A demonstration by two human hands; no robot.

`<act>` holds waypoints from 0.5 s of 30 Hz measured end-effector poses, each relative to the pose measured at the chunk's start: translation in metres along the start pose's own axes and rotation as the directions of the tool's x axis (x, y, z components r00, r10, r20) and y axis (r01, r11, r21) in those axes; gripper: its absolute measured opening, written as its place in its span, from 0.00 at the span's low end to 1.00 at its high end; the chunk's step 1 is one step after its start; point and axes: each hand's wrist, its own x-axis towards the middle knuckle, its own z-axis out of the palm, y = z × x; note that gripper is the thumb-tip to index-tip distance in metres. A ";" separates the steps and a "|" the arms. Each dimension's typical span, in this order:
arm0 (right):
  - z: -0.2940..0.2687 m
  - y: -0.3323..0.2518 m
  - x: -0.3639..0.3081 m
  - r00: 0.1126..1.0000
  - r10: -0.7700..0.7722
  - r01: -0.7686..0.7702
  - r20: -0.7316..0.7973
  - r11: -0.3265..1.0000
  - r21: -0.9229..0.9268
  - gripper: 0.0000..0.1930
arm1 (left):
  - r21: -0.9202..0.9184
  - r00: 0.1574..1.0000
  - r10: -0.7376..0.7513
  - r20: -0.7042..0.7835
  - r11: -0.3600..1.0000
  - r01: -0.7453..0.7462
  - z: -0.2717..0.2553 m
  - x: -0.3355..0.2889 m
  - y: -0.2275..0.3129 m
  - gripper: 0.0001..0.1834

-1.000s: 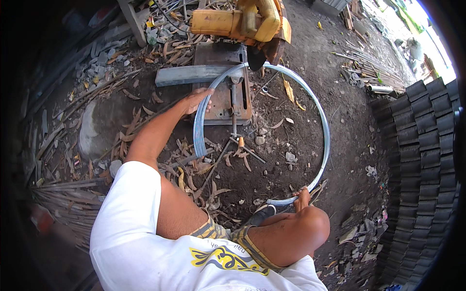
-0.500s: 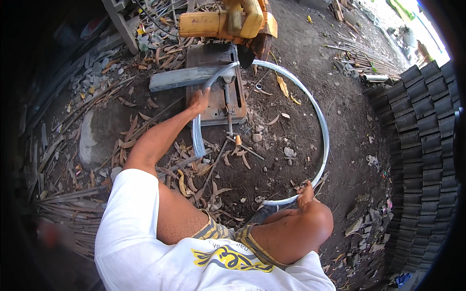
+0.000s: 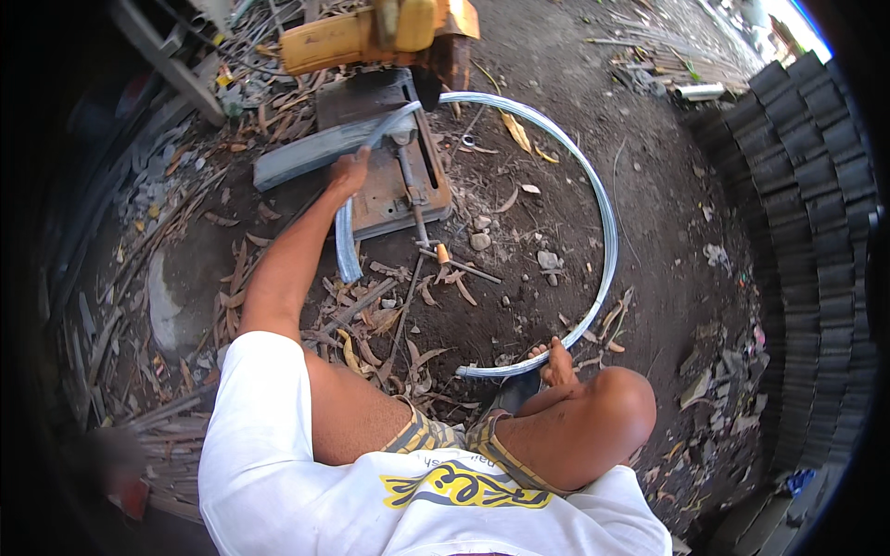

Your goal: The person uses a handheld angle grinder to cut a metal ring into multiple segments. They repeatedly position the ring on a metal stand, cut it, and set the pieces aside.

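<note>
A bundle of silvery metal wire (image 3: 607,208) arcs from under the saw's blade round to my right. My left hand (image 3: 349,171) is closed round a shorter length of the bundle (image 3: 347,246) over the base of a yellow cut-off saw (image 3: 357,39). This length reaches up to the dark blade; whether it joins the long arc there I cannot tell. My right hand (image 3: 559,363) is closed on the arc near its free end, in front of my bent knee. A long grey piece (image 3: 297,159) lies across the saw base (image 3: 380,199).
Stacked dark tiles (image 3: 811,176) stand along the right. A clamp screw with an orange handle (image 3: 442,253) sticks out from the base. Dry leaves, stones (image 3: 549,260) and sticks litter the dirt. A slanted post (image 3: 176,69) stands at the upper left.
The view has shifted a little. The arc's free end and my right hand have moved left. My left hand keeps its place over the saw base, its wire length now looking straighter near the blade.
</note>
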 end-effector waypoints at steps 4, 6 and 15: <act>-0.006 -0.010 0.002 0.998 0.012 -0.011 -0.065 1.000 0.012 0.13 | -0.001 0.967 -0.153 0.203 0.988 0.156 -0.012 0.014 -0.018 0.44; -0.010 -0.014 0.002 0.989 -0.015 0.012 -0.144 1.000 -0.026 0.20 | 0.071 0.982 -0.076 0.171 0.995 0.065 -0.013 0.019 -0.025 0.45; -0.006 -0.001 0.004 0.973 -0.219 0.159 -0.072 0.865 -0.476 0.30 | -0.342 0.925 -0.135 0.354 0.902 0.263 -0.020 0.005 -0.014 0.32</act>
